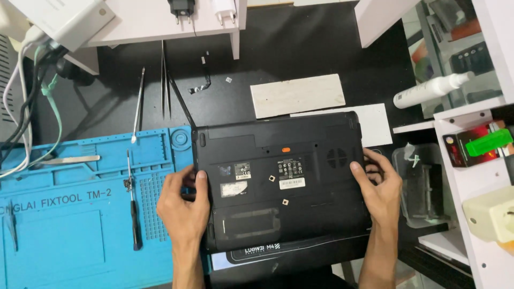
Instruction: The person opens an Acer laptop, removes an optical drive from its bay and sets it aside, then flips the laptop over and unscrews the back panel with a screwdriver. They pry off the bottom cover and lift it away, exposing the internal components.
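Observation:
A black laptop (278, 176) lies upside down on the dark desk, its base with stickers and an orange latch facing up. My left hand (184, 200) grips its left edge, thumb on the base. Over at the right edge, my right hand (380, 187) clasps the casing, fingers curled round the side. Both hands hold the laptop flat.
A blue repair mat (64, 225) at the left carries a screwdriver (134, 214) and a metal spudger (69, 159). Tweezers (165, 88) and a thin tool lie behind it. A white slab (297, 95), a white bottle (428, 90), a clear plastic box (423, 184) and shelves stand at the right.

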